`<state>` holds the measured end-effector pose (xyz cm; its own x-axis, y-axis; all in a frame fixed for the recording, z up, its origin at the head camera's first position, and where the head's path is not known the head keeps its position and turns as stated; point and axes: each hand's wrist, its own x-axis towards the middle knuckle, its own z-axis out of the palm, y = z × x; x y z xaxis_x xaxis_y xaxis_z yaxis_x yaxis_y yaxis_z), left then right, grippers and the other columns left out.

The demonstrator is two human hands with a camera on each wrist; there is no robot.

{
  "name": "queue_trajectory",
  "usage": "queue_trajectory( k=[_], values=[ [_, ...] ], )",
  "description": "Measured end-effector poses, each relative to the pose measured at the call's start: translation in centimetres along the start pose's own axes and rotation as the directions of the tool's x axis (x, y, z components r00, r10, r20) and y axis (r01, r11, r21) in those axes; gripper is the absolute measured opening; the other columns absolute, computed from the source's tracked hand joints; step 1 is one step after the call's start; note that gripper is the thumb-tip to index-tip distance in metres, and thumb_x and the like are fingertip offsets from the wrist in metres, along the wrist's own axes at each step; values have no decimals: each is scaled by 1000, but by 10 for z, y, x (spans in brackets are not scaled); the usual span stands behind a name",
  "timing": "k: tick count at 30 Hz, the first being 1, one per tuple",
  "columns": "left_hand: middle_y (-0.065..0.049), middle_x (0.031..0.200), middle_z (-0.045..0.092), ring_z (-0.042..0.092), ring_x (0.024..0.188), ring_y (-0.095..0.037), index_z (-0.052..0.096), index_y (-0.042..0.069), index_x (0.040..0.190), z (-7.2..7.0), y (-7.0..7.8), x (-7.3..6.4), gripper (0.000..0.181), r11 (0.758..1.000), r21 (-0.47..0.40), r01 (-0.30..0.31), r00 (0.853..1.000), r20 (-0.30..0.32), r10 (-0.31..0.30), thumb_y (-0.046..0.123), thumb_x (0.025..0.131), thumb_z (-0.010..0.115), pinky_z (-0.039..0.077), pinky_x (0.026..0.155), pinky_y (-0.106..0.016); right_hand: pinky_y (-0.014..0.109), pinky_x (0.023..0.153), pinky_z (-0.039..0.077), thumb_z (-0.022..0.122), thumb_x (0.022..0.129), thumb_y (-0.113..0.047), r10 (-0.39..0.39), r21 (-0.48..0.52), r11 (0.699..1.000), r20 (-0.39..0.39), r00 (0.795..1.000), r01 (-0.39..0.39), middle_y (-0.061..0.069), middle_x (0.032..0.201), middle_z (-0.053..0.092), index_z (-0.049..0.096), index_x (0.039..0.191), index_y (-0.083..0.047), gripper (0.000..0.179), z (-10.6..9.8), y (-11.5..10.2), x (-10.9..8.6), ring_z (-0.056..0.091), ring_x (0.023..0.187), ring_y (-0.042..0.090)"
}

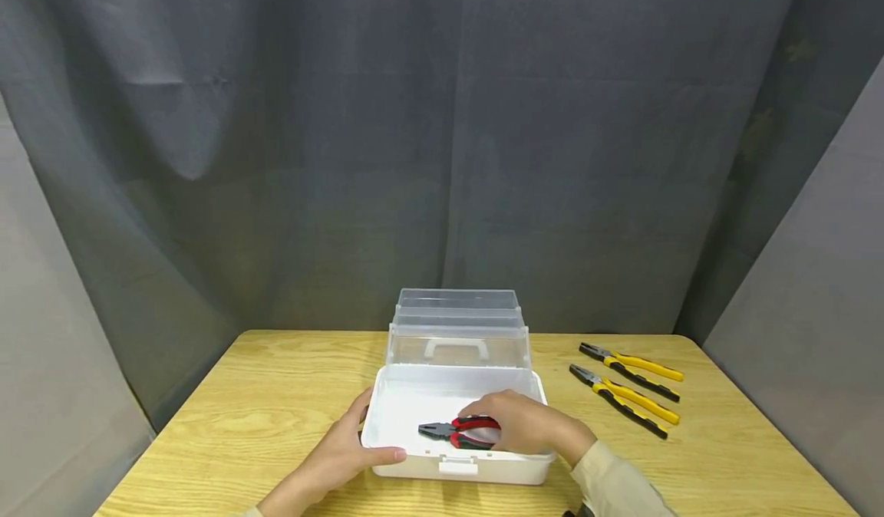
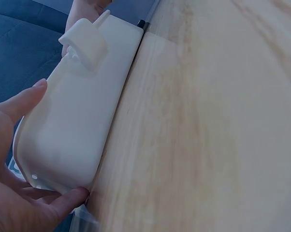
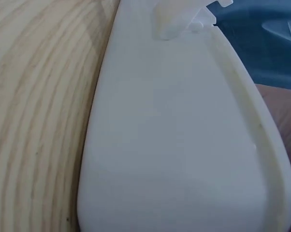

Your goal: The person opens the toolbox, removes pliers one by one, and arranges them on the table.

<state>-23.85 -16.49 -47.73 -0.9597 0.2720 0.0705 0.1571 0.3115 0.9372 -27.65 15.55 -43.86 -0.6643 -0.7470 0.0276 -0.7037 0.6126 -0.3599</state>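
Note:
A white plastic toolbox [image 1: 414, 394] stands on the table with its clear lid [image 1: 459, 340] raised behind it. My left hand [image 1: 345, 444] holds the box by its front left corner, thumb over the front rim and fingers along the side; the left wrist view shows this hand [image 2: 20, 179] against the box wall [image 2: 82, 121]. Inside the box, my right hand [image 1: 528, 423] grips the red and black handles of combination pliers [image 1: 456, 430], whose dark jaws point left. In the right wrist view, the box's front wall [image 3: 174, 121] hides most of that hand [image 3: 283, 113].
Two yellow and black pliers [image 1: 631, 370], [image 1: 625, 400] lie side by side on the wooden table [image 1: 276, 394], to the right of the box. A latch [image 1: 458, 466] juts from the box front. A grey curtain [image 1: 345, 156] hangs behind the table.

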Motion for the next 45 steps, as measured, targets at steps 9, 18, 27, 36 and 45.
queue_trajectory(
  k=[9, 18, 27, 36, 45],
  values=[
    [-15, 157, 42, 51, 131, -33, 25, 11, 164, 0, -3, 1, 111, 1000, -3, -1, 1000, 5, 1, 29, 78, 93, 46, 102, -48, 34, 93, 52, 86, 85, -14, 13, 3, 1000, 45, 999, -13, -3, 120, 71, 70, 135, -13, 52, 3, 1, 3, 64, 105, 11],
    [-15, 156, 43, 51, 130, -33, 26, 11, 163, 1, -3, 0, 110, 1000, 6, -3, 1000, 5, 3, 30, 78, 93, 46, 102, -49, 34, 92, 52, 87, 79, -3, -36, -40, 999, 27, 999, 37, -1, 119, 73, 71, 133, -13, 58, 4, 4, 2, 66, 104, 13],
    [-15, 156, 43, 52, 130, -33, 26, 11, 163, 1, -1, -1, 110, 1000, 7, 1, 1000, 1, -1, 29, 79, 93, 46, 101, -47, 33, 92, 52, 84, 80, 1, -57, -58, 997, 13, 998, 57, 2, 116, 73, 71, 132, -6, 54, 4, 4, 1, 65, 104, 13],
    [-15, 155, 44, 52, 129, -33, 25, 10, 163, 0, 0, 1, 110, 1000, -12, -9, 1000, 13, 9, 29, 79, 93, 47, 100, -47, 31, 90, 53, 82, 81, 0, -98, -13, 995, -15, 995, 97, 1, 113, 74, 73, 126, -3, 45, -5, 3, -3, 67, 102, 14],
    [-15, 155, 43, 53, 129, -33, 25, 11, 163, 0, -1, 0, 110, 1000, -19, -13, 1000, 13, 13, 29, 79, 93, 48, 99, -47, 32, 94, 52, 82, 84, 0, -131, 1, 991, -16, 991, 131, 1, 120, 73, 73, 126, -2, 43, -12, -6, -6, 66, 111, 13]
  ],
)
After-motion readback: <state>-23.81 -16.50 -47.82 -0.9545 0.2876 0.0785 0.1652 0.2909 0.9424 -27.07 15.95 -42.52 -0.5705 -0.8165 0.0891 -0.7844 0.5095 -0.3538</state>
